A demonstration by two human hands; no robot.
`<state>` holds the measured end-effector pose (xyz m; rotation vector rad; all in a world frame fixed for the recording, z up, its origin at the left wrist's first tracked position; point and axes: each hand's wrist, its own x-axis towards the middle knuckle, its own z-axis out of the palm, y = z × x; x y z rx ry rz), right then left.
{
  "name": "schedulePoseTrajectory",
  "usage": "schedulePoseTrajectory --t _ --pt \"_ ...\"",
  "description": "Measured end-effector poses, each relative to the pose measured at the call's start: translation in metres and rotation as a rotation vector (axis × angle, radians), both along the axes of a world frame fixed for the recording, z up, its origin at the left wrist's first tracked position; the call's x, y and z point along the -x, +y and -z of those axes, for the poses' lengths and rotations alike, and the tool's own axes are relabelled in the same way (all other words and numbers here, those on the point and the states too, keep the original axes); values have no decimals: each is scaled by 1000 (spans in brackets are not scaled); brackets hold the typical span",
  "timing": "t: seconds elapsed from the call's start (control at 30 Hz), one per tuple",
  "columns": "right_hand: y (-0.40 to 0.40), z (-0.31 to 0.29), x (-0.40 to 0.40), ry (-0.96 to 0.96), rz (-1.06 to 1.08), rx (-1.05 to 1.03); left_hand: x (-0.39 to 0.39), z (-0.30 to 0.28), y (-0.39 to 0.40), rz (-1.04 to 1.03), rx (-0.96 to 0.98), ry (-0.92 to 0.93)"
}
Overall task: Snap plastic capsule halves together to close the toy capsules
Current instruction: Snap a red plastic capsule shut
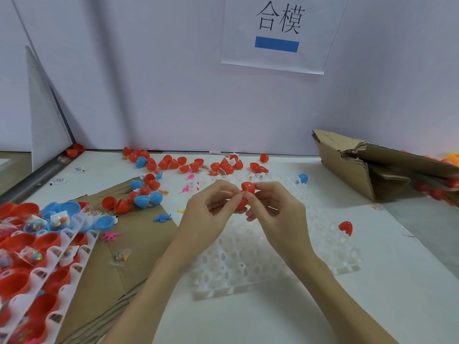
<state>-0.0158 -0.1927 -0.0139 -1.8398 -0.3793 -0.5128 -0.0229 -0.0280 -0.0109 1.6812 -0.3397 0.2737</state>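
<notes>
White desk [273,319] fills my view, running back to a pale wall with a paper sign [275,33] taped on it. From my seat I see flattened brown cardboard [139,242] lying across the left of the desk, and a torn cardboard box [372,165] tipped on its side at the right. A clear plastic tray [248,264] with rows of round sockets sits in the middle, under both forearms. At the near left, white holder strips [62,252] carry red and blue capsule halves, some with small toy packets inside. Loose red and blue halves [173,163] lie scattered along the back of the desk, and one red half [345,227] lies apart at the right. My left hand [211,209] and right hand [273,207] meet above the tray, each pinching one end of a red capsule [247,192]; its two halves sit together, though I cannot tell whether they are fully snapped. A scrap of clear packet shows at the seam.
</notes>
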Motion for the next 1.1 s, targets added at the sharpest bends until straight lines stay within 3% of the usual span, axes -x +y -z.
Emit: schedulePoseTrajectory --t 0.2,0.3,0.67,0.9,1.1 --pt "-4 -9 3 155 -161 -255 2 -4 -2 8 -5 -32" --pt "-4 -12 4 215 -246 -332 1 -5 0 16 85 12" --pt "-5 -15 4 93 -209 -139 6 -12 2 104 114 61" --pt "0 -11 6 138 -279 -193 4 -9 -4 -31 154 41" --pt "5 -11 10 140 -314 -235 1 -8 -3 -69 304 165"
